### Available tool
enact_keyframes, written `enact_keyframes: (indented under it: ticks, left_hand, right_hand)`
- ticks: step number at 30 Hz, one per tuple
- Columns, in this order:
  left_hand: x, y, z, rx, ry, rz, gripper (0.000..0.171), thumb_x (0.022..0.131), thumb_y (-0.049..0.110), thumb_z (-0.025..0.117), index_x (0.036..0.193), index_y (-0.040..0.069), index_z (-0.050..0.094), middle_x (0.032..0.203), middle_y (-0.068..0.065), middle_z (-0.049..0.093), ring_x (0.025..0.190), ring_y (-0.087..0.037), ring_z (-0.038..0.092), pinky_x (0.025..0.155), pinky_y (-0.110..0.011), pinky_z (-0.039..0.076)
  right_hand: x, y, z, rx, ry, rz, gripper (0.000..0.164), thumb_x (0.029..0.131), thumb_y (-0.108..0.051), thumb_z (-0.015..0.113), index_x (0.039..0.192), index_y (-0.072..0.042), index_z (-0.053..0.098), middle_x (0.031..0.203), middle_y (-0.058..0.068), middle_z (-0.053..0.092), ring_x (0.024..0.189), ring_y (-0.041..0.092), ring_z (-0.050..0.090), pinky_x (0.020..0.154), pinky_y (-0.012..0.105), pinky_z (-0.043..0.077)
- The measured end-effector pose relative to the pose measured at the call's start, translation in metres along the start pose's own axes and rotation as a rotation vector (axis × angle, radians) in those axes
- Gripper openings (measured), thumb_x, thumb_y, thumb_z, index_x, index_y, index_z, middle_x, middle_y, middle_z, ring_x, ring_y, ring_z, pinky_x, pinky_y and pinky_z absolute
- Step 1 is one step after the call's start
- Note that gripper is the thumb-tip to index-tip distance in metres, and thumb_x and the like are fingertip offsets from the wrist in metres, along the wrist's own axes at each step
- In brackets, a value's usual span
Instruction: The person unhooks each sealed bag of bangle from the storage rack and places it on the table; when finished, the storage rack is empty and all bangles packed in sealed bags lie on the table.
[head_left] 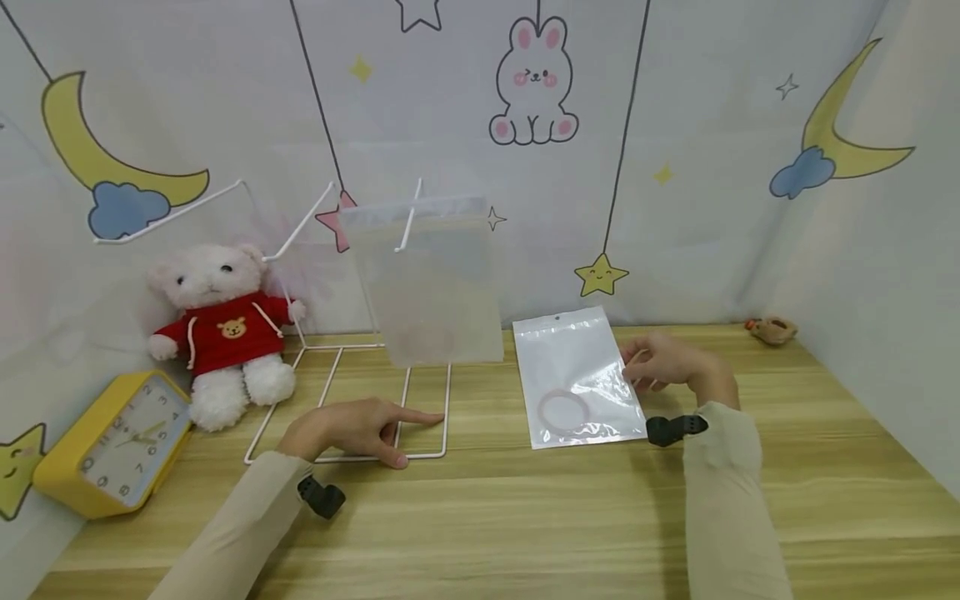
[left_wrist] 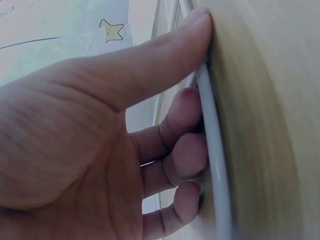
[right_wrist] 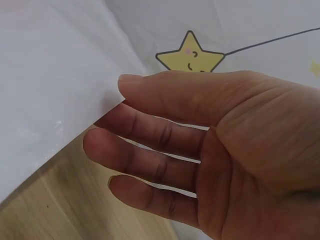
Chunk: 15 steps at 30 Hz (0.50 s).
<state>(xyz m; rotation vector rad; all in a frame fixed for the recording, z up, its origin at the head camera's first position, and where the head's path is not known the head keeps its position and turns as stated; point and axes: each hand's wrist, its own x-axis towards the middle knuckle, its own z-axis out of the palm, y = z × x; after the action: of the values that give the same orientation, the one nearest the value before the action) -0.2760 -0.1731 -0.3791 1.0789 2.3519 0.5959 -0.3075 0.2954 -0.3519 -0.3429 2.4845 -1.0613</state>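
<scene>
In the head view my left hand [head_left: 356, 429] rests on the base of a white wire rack [head_left: 447, 375]. Its index finger stretches to the right bar and the thumb lies at the front bar. The left wrist view shows the thumb [left_wrist: 150, 62] on the white bar [left_wrist: 214, 145], the other fingertips beside it. My right hand [head_left: 667, 367] pinches the right edge of a white zip bag [head_left: 573, 350] between thumb and fingers. A pale pink ring [head_left: 564, 411] shows in that bag's lower part. From the rack's hook [head_left: 408, 225] hangs a translucent zip bag [head_left: 438, 292].
Behind the rack's left side sits a white teddy bear [head_left: 232, 333] in a red hoodie. A yellow clock [head_left: 112, 446] stands at the table's left edge. At the back right lies a small brown object [head_left: 772, 331]. A printed curtain [head_left: 705, 100] closes off the back.
</scene>
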Motion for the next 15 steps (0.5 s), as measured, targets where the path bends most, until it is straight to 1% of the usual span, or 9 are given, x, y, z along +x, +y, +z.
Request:
enact_keyframes:
  ticks: [7, 11, 15]
  left_hand:
    - [-0.001, 0.0, 0.001, -0.016, 0.001, -0.017, 0.068, 0.089, 0.022, 0.076, 0.15, 0.014, 0.048, 0.07, 0.005, 0.055, 0.063, -0.004, 0.049, 0.06, -0.023, 0.041]
    - [-0.001, 0.0, 0.001, -0.008, 0.002, -0.02, 0.068, 0.089, 0.022, 0.076, 0.15, 0.014, 0.048, 0.07, 0.006, 0.055, 0.064, -0.004, 0.049, 0.06, -0.023, 0.041]
    - [-0.001, -0.001, 0.001, -0.003, 0.006, -0.01, 0.067, 0.089, 0.022, 0.076, 0.15, 0.014, 0.048, 0.069, 0.006, 0.055, 0.063, -0.003, 0.049, 0.059, -0.023, 0.041]
  right_hand:
    - [0.009, 0.002, 0.009, 0.064, -0.009, -0.026, 0.023, 0.092, 0.0, 0.061, 0.11, 0.013, 0.053, 0.082, 0.009, 0.065, 0.07, 0.017, 0.064, 0.067, 0.033, 0.055]
    - [0.015, 0.0, 0.015, 0.065, -0.021, -0.031, 0.022, 0.091, 0.001, 0.061, 0.109, 0.012, 0.055, 0.079, 0.007, 0.065, 0.069, 0.016, 0.064, 0.065, 0.03, 0.054]
    - [0.022, -0.003, 0.02, 0.061, -0.029, -0.05, 0.023, 0.091, 0.001, 0.061, 0.11, 0.012, 0.055, 0.079, 0.008, 0.066, 0.07, 0.016, 0.064, 0.067, 0.03, 0.054]
